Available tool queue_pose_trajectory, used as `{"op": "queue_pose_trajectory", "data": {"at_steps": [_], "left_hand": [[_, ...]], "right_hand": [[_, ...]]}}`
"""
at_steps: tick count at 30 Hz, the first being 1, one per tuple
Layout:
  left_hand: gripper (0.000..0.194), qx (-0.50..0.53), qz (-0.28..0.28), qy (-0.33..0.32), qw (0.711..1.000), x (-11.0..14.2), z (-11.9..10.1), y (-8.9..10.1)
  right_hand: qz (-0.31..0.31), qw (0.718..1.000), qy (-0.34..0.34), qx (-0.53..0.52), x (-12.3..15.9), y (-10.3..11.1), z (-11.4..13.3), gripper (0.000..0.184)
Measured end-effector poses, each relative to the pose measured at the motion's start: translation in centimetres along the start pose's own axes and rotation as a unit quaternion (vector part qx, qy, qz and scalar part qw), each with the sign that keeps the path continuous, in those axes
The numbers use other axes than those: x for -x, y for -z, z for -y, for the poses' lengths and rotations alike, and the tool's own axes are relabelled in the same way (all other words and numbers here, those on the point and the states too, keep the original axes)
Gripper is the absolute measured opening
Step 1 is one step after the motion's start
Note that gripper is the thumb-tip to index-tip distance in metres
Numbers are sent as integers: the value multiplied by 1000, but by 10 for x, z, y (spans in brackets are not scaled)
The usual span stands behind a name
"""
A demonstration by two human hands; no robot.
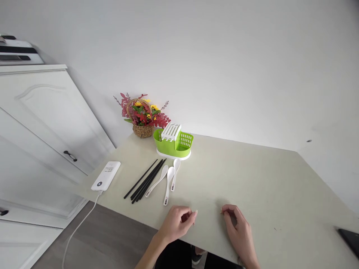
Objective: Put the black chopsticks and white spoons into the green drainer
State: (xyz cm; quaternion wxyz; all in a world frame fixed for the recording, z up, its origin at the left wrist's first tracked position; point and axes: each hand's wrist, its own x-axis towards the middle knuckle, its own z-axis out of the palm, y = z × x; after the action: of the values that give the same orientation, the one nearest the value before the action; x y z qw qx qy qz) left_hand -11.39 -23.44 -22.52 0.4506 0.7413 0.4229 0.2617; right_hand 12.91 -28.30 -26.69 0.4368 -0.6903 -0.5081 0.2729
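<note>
My left hand (177, 224) rests at the table's front edge, fingers curled in and holding nothing that shows. To its right, my right hand (239, 232) lies on the tabletop with its fingers bent closed, also with nothing visible in it. Three white spoons (168, 181) lie just beyond my left hand, handles toward me. Beside them on the left is a loose bundle of black chopsticks (146, 185), one lying slightly apart. Behind the spoons stands a green cutlery holder (171, 148) on a white base, with a slotted white rack (171, 132) on top.
A wicker basket (143, 130) of artificial flowers stands at the back left by the wall. A white power bank (106, 175) with a cable (81, 222) lies on the left edge. A dark flat object (350, 240) sits far right. White cabinets (42, 145) flank the table (269, 179).
</note>
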Motion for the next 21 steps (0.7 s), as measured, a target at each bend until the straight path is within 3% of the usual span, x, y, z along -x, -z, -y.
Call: {"op": "queue_pose_trajectory", "data": {"at_steps": [3, 5, 9, 12, 15, 21], "left_hand": [[52, -18, -36, -32, 999, 13, 9, 5], [51, -38, -104, -41, 993, 26, 20, 17], [46, -114, -265, 7, 957, 53, 35, 62], [35, -213, -367, 60, 903, 60, 37, 102], [39, -285, -377, 78, 878, 56, 40, 129], [58, -336, -304, 119, 883, 39, 61, 150]], "right_hand": [[7, 1000, -6, 2, 1, 0, -1, 26], [14, 1000, -11, 1, 2, 0, -1, 26], [20, 1000, -16, -1, 2, 1, -1, 25], [16, 1000, -16, 0, 2, 1, -1, 25], [15, 1000, -12, -2, 1, 1, -1, 25], [15, 1000, -10, -8, 1, 0, -2, 24]]}}
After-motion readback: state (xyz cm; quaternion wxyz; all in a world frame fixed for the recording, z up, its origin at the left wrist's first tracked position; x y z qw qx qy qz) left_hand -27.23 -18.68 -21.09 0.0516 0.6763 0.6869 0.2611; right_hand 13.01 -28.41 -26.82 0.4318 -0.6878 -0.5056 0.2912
